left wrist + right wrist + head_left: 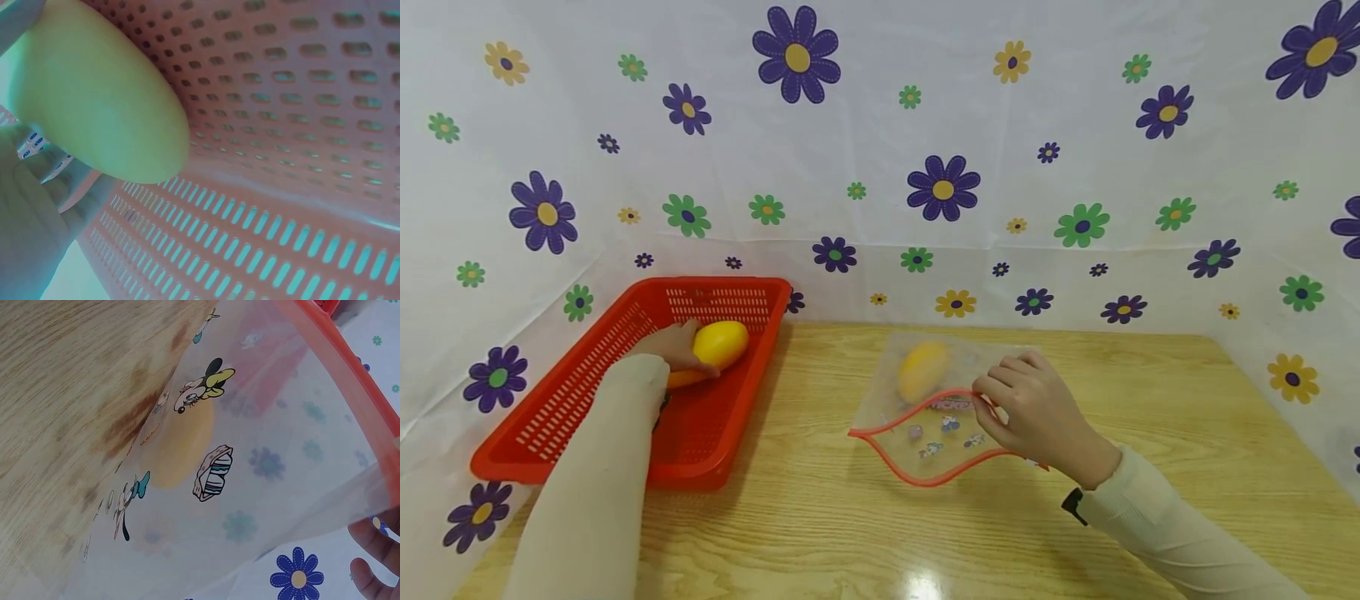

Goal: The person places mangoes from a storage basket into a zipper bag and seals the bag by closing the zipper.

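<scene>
In the red basket, my left hand (673, 343) grips a smooth yellow oval fruit (721, 343) that looks like a mango. The left wrist view has this fruit (103, 94) large, with the thumb above and fingers below. Under the left hand lies an orange item (688, 378), mostly covered. My right hand (1033, 408) pinches the red-edged rim of a clear zip bag (951, 446) printed with cartoon figures. The bag's mouth gapes. Inside, blurred by the plastic, is a yellow-orange oval fruit (922, 371). In the right wrist view the fingers (375, 544) are partly cut off.
The red perforated basket (741, 442) stands on the left of the wooden table (820, 533). Behind and at the sides hangs a white cloth (880, 125) with printed flowers. The zip bag lies near the middle of the table.
</scene>
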The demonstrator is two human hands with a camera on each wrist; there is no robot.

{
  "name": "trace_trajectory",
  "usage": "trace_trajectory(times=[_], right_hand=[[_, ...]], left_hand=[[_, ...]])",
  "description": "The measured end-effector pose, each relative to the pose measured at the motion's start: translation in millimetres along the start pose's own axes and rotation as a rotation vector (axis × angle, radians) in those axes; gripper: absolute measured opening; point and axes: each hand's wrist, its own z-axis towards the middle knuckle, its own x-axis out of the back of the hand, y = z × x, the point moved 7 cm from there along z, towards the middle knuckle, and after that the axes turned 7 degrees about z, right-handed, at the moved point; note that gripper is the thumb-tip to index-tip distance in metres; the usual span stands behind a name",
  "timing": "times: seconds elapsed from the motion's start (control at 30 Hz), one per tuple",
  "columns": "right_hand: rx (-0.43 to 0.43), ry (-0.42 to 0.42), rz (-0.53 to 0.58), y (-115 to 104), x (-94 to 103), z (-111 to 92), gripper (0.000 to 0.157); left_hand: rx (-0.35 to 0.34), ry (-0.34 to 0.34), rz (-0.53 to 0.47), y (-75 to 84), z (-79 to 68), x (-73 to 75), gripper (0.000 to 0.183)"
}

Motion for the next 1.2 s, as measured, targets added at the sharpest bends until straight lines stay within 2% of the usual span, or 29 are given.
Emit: trace_trajectory(times=[0.13, 0.27, 0.37, 0.47, 0.6, 0.8, 1.03, 1.17, 1.2], right_hand=[[0.001, -0.004, 0.0, 0.1, -0.4, 0.1, 0.046], [0.003, -0.01, 0.006, 0.5, -0.5, 0.1, 0.031], [0.004, -0.012, 0.009, 0.9, -0.7, 0.0, 0.02], [0.004, -0.012, 0.009, 1.0, -1.1, -0.4, 0.022], [0.001, -0.012, 0.009, 1.1, -1.7, -1.0, 0.032], [0.001, -0.01, 0.016, 1.1, -1.2, -1.3, 0.015], [-0.003, -0.003, 0.001, 1.4, -0.9, -1.4, 0.046], [-0.005, -0.004, 0.001, 2.0, -1.3, -2.2, 0.047], [-0.006, -0.006, 0.001, 2.1, -1.4, -2.4, 0.047]], left_hand=[[0.005, 0.007, 0.001, -6.2, 2.6, -2.0, 0.128], [0.011, 0.001, -0.007, -9.1, 3.3, -3.1, 0.127], [0.024, -0.029, -0.032, -9.7, 1.7, -4.7, 0.131], [0.041, -0.069, -0.058, -9.8, -2.1, -5.7, 0.134], [0.069, -0.117, -0.094, -11.6, -8.9, -6.4, 0.135], [0.092, -0.138, -0.12, -10.2, -15.7, -6.8, 0.133], [0.056, -0.091, -0.102, -5.7, -12.9, -5.9, 0.125], [0.048, -0.048, -0.077, -4.9, -7.5, -5.5, 0.118], [0.045, -0.045, -0.071, 1.6, -14.7, -2.4, 0.116]])
